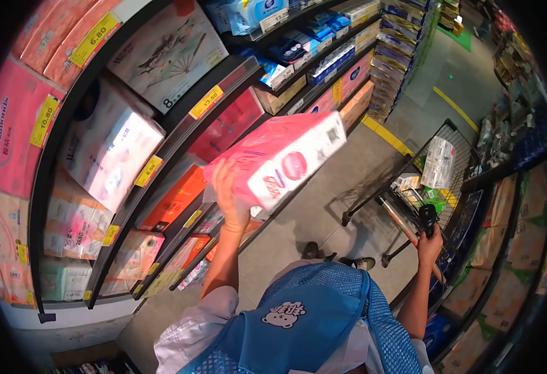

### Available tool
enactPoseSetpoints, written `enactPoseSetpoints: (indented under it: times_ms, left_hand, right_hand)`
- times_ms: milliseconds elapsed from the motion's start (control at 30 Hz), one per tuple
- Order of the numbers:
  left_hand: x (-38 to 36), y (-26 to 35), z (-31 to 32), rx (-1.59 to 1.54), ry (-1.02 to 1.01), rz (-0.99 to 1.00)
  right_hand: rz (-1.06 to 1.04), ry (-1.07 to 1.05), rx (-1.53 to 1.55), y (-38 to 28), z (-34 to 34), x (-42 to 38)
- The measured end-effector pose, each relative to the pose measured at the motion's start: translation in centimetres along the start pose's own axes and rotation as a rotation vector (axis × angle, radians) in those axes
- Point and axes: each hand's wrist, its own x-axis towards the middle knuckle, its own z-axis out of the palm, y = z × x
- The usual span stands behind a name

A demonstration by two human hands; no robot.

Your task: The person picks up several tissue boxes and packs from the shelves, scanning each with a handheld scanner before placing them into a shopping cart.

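Note:
My left hand grips a large pink and white tissue pack by its near end, with the fingers over its pink side. The pack is tilted and held out in front of the shelves; its white face shows a round pink mark and a dark square code. At the right, my right hand is wrapped round a black handheld device, whose exact kind I cannot make out. Just beside that hand runs the handle of a black wire shopping cart. Inside the cart lie a white pack and some green packaging.
Shelves full of tissue packs with yellow price tags rise on the left. More stocked shelves curve along the right. Grey floor with a yellow line runs between them. Tall stacks of packs stand farther ahead.

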Motion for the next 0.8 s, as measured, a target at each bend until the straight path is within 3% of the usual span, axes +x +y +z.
enactPoseSetpoints:
  times_ms: [233, 267, 367, 400, 500, 533, 567, 633, 667, 700, 733, 767, 800]
  left_hand:
    - [-0.7, -8.4, 1.4, -0.058, 0.18, -0.052]
    - [-1.9, -10.3, 2.3, 0.007, 0.195, -0.157]
    - [-4.9, -13.0, 3.5, -0.376, 0.237, -0.497]
    - [-5.7, -13.4, 3.5, -0.283, 0.213, -0.418]
    - [-8.4, -16.7, 3.1, -0.057, 0.07, -0.479]
    - [-8.2, -15.5, 3.3, -0.059, 0.178, -0.526]
    - [-10.2, -20.2, 3.4, -0.026, 0.104, -0.55]
    - [-9.6, -19.8, 2.8, 0.022, 0.259, -0.578]
    - [-9.5, -20.8, 1.6, -0.033, 0.175, -0.736]
    - [-9.1, -21.3, 1.1, -0.104, 0.07, -0.886]
    - [-6.8, -19.0, 1.2, 0.059, 0.126, -0.605]
    - [-4.4, -18.5, 1.2, 0.046, 0.054, -0.715]
    - [-4.5, -22.5, 2.4, -0.103, 0.246, -0.95]
  right_hand:
    - [0.045, -0.018, -0.067, -0.4, -0.8, -0.5]
    - [0.034, -0.004, -0.069, -0.2, -0.5, -0.7]
    - [0.042, -0.007, -0.046, -0.5, -0.7, -0.8]
    - [0.05, -0.012, -0.046, -0.5, -0.8, -0.9]
    - [0.081, -0.032, -0.059, -0.3, -0.9, -1.0]
    - [0.09, -0.036, -0.064, -0.3, -0.8, -0.9]
    - [0.07, -0.033, -0.065, -0.3, -0.7, -1.0]
    - [0.041, -0.016, -0.073, 0.2, -0.7, -1.3]
    - [0.014, -0.009, -0.1, 1.4, -0.2, -1.1]
    - [0.12, -0.093, -0.112, -0.6, -1.5, -1.1]
    - [0.04, -0.045, -0.13, 1.4, -0.4, -1.0]
    - [0.0, -0.025, -0.083, 1.9, -0.2, -1.0]
    - [0.073, -0.06, -0.063, 0.4, -1.2, -1.2]
